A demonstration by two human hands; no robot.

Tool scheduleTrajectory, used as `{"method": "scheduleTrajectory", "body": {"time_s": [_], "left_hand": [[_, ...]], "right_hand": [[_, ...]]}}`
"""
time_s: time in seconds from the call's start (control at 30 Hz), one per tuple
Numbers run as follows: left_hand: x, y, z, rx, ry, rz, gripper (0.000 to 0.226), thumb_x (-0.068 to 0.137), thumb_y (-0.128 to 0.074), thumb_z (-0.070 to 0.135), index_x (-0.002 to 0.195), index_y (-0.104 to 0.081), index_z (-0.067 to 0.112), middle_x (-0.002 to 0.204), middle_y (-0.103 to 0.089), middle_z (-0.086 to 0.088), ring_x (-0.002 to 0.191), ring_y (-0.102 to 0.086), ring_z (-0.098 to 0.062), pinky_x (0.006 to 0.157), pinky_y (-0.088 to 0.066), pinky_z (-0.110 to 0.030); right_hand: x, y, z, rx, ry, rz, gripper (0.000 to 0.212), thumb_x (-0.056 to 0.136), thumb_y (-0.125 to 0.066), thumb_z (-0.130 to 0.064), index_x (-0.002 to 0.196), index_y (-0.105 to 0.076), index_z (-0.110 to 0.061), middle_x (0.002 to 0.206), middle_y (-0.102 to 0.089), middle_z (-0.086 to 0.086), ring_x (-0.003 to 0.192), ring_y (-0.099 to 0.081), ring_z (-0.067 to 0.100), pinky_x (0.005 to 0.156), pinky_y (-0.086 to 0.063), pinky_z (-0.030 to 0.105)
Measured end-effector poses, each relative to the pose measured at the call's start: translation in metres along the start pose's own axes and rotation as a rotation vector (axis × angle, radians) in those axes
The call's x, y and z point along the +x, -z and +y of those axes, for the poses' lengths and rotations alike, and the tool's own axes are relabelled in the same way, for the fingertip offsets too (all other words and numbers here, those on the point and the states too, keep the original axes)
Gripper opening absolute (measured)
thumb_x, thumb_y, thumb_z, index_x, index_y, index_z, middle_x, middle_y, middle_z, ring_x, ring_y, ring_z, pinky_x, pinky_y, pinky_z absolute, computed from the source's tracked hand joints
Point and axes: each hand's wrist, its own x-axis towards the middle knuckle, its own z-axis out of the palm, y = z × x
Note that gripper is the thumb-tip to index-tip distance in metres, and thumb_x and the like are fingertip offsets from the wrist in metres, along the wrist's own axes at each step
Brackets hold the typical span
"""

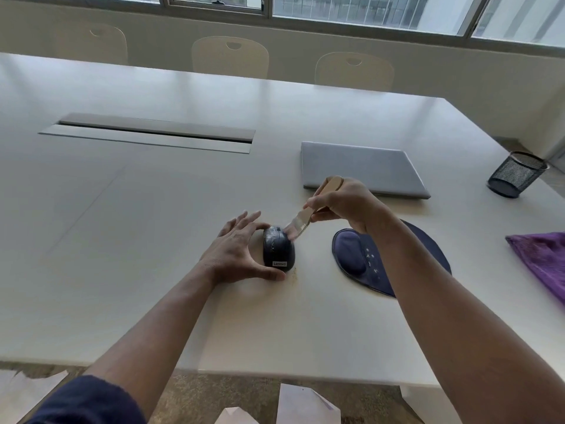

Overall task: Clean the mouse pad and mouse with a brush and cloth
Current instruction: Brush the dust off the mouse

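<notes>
Risk: mouse point(278, 249) skids if left hand point(237, 255) pinch loosens while right hand point(345, 201), gripping brush point(308, 214), pushes.

Head view: worn high, facing forward and down across the white table point(128, 228)
Range: close, both forearms entering from below

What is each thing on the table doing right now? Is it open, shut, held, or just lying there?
Mouse: steadied by left hand, on table.
Brush: held in right hand, bristles on mouse.
Mouse pad: lying flat.
Laptop: shut.
Purple cloth: lying unused.
Mesh cup: upright.
</notes>
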Motion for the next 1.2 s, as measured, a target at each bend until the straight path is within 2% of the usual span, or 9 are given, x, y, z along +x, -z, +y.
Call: {"method": "scheduleTrajectory", "body": {"time_s": [0.13, 0.23, 0.47, 0.57, 0.73, 0.87, 0.93, 1.07, 1.2], "left_hand": [[-0.001, 0.000, 0.000, -0.001, -0.002, -0.013, 0.116, 0.039, -0.066, 0.092, 0.140, -0.036, 0.045, 0.159, -0.012, 0.023, 0.141, 0.008, 0.009, 0.118, -0.001, -0.027], [0.000, 0.001, -0.001, -0.001, -0.013, -0.012, 0.116, 0.039, -0.065, 0.093, 0.140, -0.035, 0.046, 0.159, -0.013, 0.022, 0.138, 0.007, 0.011, 0.117, 0.000, -0.027], [-0.001, 0.000, -0.002, 0.009, -0.003, -0.019, 0.116, 0.039, -0.066, 0.093, 0.140, -0.036, 0.046, 0.160, -0.013, 0.022, 0.145, 0.005, 0.003, 0.121, -0.002, -0.031], [0.000, 0.000, -0.002, 0.010, 0.003, -0.018, 0.117, 0.039, -0.066, 0.093, 0.141, -0.035, 0.045, 0.160, -0.012, 0.023, 0.145, 0.006, 0.004, 0.120, -0.002, -0.030], [0.002, 0.000, -0.001, 0.012, -0.008, -0.014, 0.117, 0.040, -0.065, 0.094, 0.141, -0.035, 0.045, 0.160, -0.013, 0.022, 0.144, 0.005, 0.005, 0.119, -0.002, -0.030], [0.002, -0.002, -0.003, 0.020, -0.010, -0.018, 0.117, 0.040, -0.065, 0.094, 0.141, -0.035, 0.045, 0.160, -0.013, 0.021, 0.146, 0.005, 0.002, 0.119, -0.001, -0.030], [0.001, -0.002, -0.003, 0.017, -0.009, -0.013, 0.116, 0.039, -0.065, 0.094, 0.141, -0.035, 0.045, 0.160, -0.014, 0.021, 0.146, 0.004, 0.002, 0.120, -0.003, -0.032], [0.001, -0.002, -0.004, 0.014, -0.016, -0.004, 0.115, 0.039, -0.065, 0.094, 0.140, -0.035, 0.047, 0.159, -0.015, 0.022, 0.146, 0.003, 0.002, 0.121, -0.005, -0.033], [0.001, -0.002, -0.004, 0.016, -0.028, 0.004, 0.114, 0.040, -0.064, 0.094, 0.140, -0.035, 0.047, 0.160, -0.016, 0.019, 0.146, 0.002, 0.001, 0.120, -0.006, -0.034]], "right_hand": [[-0.013, 0.009, -0.003, -0.138, 0.029, -0.208, 0.019, 0.076, -0.079, 0.005, 0.082, -0.063, -0.002, 0.076, -0.073, 0.017, 0.071, -0.074, 0.027, 0.062, -0.061, 0.028], [-0.024, 0.012, -0.008, -0.229, 0.066, -0.377, 0.017, 0.076, -0.080, 0.001, 0.083, -0.066, -0.004, 0.093, -0.072, 0.029, 0.086, -0.073, 0.037, 0.065, -0.061, 0.029], [-0.016, -0.001, -0.003, -0.265, 0.202, -0.050, 0.012, 0.083, -0.076, -0.002, 0.087, -0.065, 0.001, 0.078, -0.067, 0.019, 0.071, -0.067, 0.029, 0.066, -0.061, 0.032], [-0.019, -0.002, -0.001, -0.344, 0.177, -0.147, 0.014, 0.082, -0.079, -0.005, 0.081, -0.065, -0.004, 0.078, -0.071, 0.019, 0.067, -0.070, 0.025, 0.067, -0.063, 0.033], [-0.027, 0.006, -0.015, -0.359, 0.179, -0.385, 0.016, 0.077, -0.083, -0.007, 0.077, -0.068, -0.012, 0.093, -0.074, 0.026, 0.083, -0.073, 0.038, 0.069, -0.062, 0.035], [-0.020, 0.001, -0.014, -0.327, 0.274, -0.162, 0.021, 0.079, -0.080, -0.003, 0.072, -0.065, -0.015, 0.095, -0.071, 0.032, 0.076, -0.069, 0.030, 0.071, -0.063, 0.039], [-0.019, -0.001, -0.010, -0.356, 0.272, -0.152, 0.021, 0.080, -0.079, -0.001, 0.072, -0.065, -0.015, 0.094, -0.072, 0.028, 0.077, -0.070, 0.031, 0.078, -0.062, 0.047], [-0.025, 0.001, -0.007, -0.411, 0.209, -0.345, 0.015, 0.079, -0.080, -0.002, 0.076, -0.068, -0.011, 0.092, -0.076, 0.020, 0.092, -0.072, 0.040, 0.080, -0.062, 0.044], [-0.032, 0.005, -0.013, -0.497, 0.169, -0.521, 0.014, 0.075, -0.084, -0.007, 0.078, -0.072, -0.013, 0.091, -0.077, 0.015, 0.089, -0.073, 0.037, 0.073, -0.061, 0.036]]}}
